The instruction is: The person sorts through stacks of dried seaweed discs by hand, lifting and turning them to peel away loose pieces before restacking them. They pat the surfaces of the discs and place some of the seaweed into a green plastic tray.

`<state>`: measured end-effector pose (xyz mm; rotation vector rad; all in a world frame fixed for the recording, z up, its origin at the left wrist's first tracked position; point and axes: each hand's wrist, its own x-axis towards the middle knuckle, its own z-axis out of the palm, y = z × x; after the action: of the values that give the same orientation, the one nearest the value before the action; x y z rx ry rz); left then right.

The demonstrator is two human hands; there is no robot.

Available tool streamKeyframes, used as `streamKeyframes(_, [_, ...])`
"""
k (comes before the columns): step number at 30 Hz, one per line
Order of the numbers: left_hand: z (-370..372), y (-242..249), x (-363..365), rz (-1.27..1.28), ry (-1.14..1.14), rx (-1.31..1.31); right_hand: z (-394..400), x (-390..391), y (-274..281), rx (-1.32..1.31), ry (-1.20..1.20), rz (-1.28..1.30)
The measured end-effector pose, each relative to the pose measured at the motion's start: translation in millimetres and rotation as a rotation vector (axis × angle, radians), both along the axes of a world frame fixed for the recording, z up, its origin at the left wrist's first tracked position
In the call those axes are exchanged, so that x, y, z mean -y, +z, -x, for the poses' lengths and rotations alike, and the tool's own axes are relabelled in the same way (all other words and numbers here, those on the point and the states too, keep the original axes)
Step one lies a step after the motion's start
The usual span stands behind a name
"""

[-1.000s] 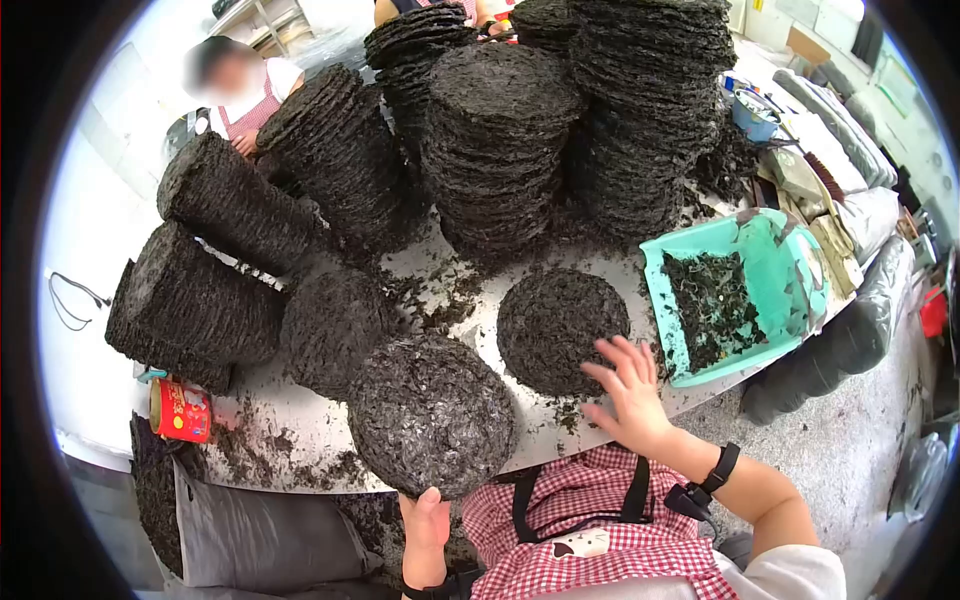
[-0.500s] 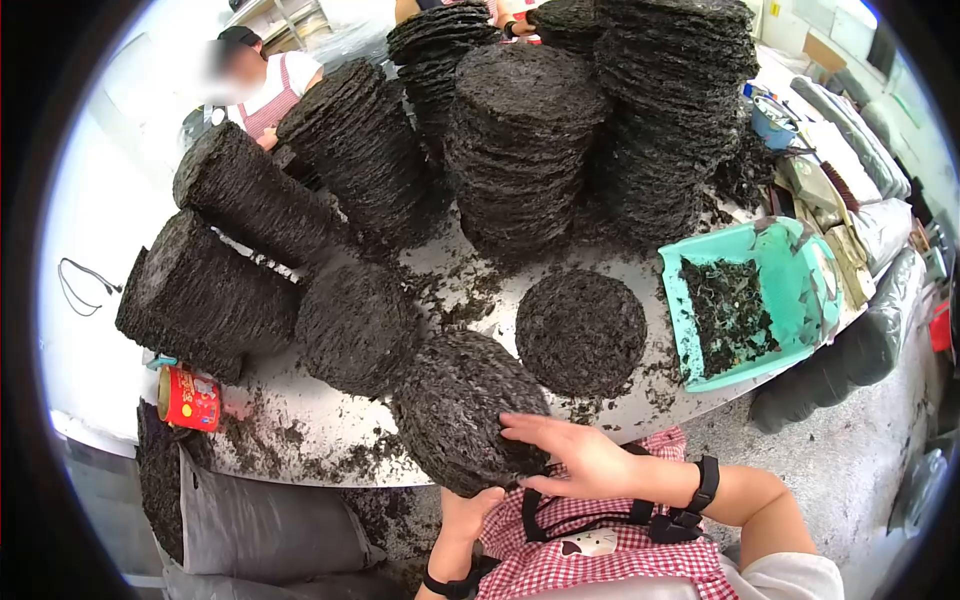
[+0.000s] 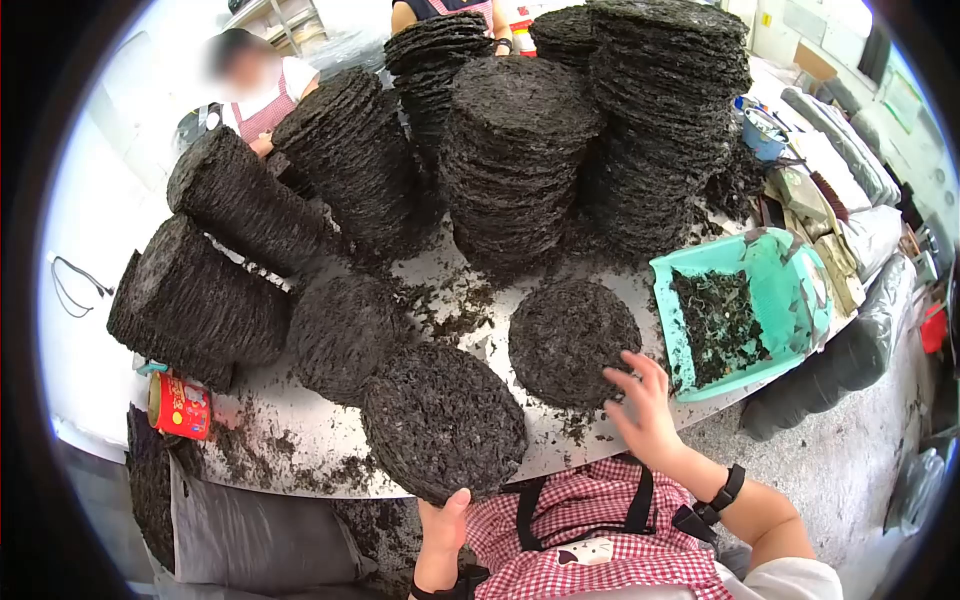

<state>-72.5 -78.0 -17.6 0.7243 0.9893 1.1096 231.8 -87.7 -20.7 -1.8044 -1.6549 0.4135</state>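
Note:
My left hand (image 3: pixel 444 522) grips the near edge of a round, dark, dried seaweed-like disc (image 3: pixel 444 422), thumb on top and the fingers hidden beneath. The disc hangs at the table's front edge, close to another dark round stack (image 3: pixel 347 338) on its left. My right hand (image 3: pixel 642 410) has its fingers spread and holds nothing. Its fingertips are at the right edge of a second flat round disc (image 3: pixel 574 343) lying on the table; whether they touch it is unclear.
Tall stacks of dark discs (image 3: pixel 520 160) rise behind. A green tray (image 3: pixel 795 300) with dark scraps sits right, a red can (image 3: pixel 181 405) left. Loose crumbs lie on the white table (image 3: pixel 570 450). Two people in checked aprons are across the table.
My right hand has left the held disc and moved right to the flat disc's edge. The held disc has shifted slightly left with my left hand.

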Motion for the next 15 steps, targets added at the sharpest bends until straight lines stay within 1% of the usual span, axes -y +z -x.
streamKeyframes(1, [-0.3, 1.0, -1.5, -0.013, 0.008, 0.032, 2.3, 0.4, 3.1, 0.162, 0.082, 0.045])
streamKeyframes(2, [-0.2, 2.4, -2.3, -0.025, 0.016, 0.063, 1.3, -1.0, -5.8, 0.256, 0.114, 0.088])
streamKeyframes(5, [3.0, 8.0, -3.3, 0.019, 0.008, 0.119, 7.3, -8.0, -5.0, 0.263, 0.031, 0.014])
streamKeyframes(6, [3.4, 9.5, -2.9, 0.031, 0.009, 0.147, 13.3, -10.5, 4.2, 0.17, 0.055, -0.023])
streamKeyframes(8, [0.3, 12.6, -5.6, 0.053, 0.007, 0.194, 28.4, -12.3, 26.1, 0.072, 0.247, -0.076])
streamKeyframes(9, [-2.3, 15.8, -6.7, 0.035, 0.007, 0.161, 35.7, -14.2, 34.1, 0.027, 0.334, -0.104])
streamKeyframes(10, [-7.9, 17.5, -7.3, 0.022, -0.002, 0.134, 44.8, -16.1, 38.5, -0.089, 0.448, -0.122])
streamKeyframes(11, [-13.2, 17.4, -6.5, 0.012, -0.02, 0.111, 55.0, -15.2, 48.6, -0.103, 0.52, -0.114])
streamKeyframes(12, [-16.4, 11.8, -5.0, 0.048, -0.051, 0.138, 64.6, -14.9, 56.2, -0.153, 0.553, -0.107])
streamKeyframes(13, [-20.6, 6.9, -2.9, 0.017, -0.073, 0.121, 72.6, -14.6, 60.6, -0.203, 0.586, -0.1])
streamKeyframes(15, [-26.4, -1.3, -1.7, -0.055, -0.105, 0.082, 78.5, -16.6, 52.2, -0.205, 0.597, -0.058])
